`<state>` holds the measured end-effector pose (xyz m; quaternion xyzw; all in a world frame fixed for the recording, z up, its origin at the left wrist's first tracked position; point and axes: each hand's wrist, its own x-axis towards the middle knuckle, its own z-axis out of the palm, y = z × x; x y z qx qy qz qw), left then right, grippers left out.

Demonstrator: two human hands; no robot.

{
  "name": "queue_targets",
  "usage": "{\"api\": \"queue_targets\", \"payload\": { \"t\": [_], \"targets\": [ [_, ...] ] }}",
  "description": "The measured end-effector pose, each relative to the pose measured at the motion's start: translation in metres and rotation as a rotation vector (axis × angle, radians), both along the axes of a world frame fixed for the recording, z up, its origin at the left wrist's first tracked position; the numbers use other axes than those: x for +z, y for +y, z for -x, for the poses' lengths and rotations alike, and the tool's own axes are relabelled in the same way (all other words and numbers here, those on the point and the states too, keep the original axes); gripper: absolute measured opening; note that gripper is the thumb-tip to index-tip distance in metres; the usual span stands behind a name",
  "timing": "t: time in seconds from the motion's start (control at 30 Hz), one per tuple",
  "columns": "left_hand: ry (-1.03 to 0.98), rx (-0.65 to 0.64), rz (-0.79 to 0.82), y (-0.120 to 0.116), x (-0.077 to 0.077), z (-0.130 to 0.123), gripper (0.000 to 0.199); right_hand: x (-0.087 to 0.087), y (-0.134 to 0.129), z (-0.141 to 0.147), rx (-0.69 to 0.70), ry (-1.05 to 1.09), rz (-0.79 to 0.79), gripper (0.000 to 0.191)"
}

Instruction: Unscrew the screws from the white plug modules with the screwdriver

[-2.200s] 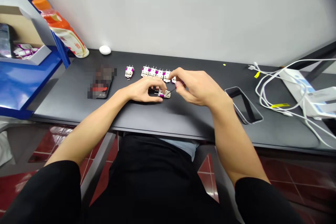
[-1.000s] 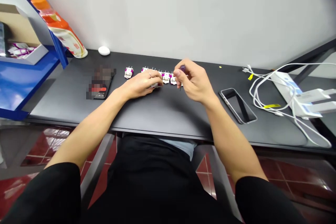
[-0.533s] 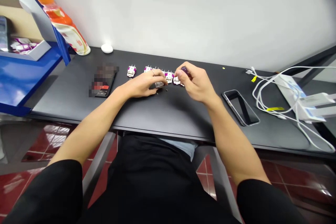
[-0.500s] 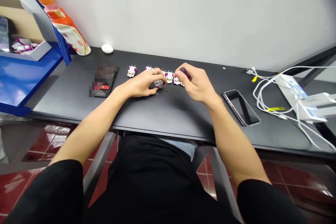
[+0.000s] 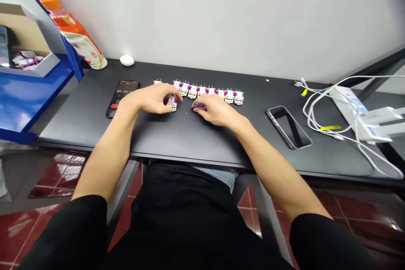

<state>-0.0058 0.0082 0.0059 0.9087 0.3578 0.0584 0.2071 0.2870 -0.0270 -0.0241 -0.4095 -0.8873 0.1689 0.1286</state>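
My left hand [image 5: 156, 98] is bent over a small white-and-purple part [image 5: 171, 102], pinching it between thumb and fingers just above the table. Close by on the right, my right hand [image 5: 215, 109] is closed around a dark purple tool handle [image 5: 200, 106]; the tool's tip is hidden. Behind both hands stands a row of similar white-and-purple parts [image 5: 193, 90] with thin pins pointing up. Another such part [image 5: 157, 82] is mostly covered by my left hand. A tiny speck, perhaps a screw [image 5: 186, 113], lies between the hands.
A phone showing a timer [image 5: 128, 86] lies at left, near a white oval object [image 5: 127, 60] and an orange-capped bottle [image 5: 77, 36]. To the right are another phone [image 5: 289, 127] and tangled white cables [image 5: 313, 114]. An open box [image 5: 47, 62] sits on a blue shelf [image 5: 31, 97].
My left hand has moved left with the part, away from the row. The right hand has come down and left with the purple handle, uncovering the row's right end.
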Motion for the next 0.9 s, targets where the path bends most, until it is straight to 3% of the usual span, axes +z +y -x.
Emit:
{"api": "queue_targets", "payload": {
  "t": [0.27,0.6,0.73,0.9],
  "targets": [
    [0.038,0.073,-0.075,-0.001,-0.003,0.003,0.057,0.006,-0.010,0.017,0.013,-0.007,0.033,0.016],
    [0.138,0.220,-0.093,-0.003,0.012,0.011,0.052,-0.002,-0.012,0.033,-0.020,0.001,-0.002,0.021],
    [0.131,0.294,-0.137,-0.001,0.009,0.015,0.052,-0.005,-0.010,0.034,-0.025,0.036,0.009,0.022],
    [0.047,0.259,-0.166,0.009,-0.001,0.024,0.063,-0.001,-0.009,0.034,0.002,0.069,0.037,0.018]
  ]
}}
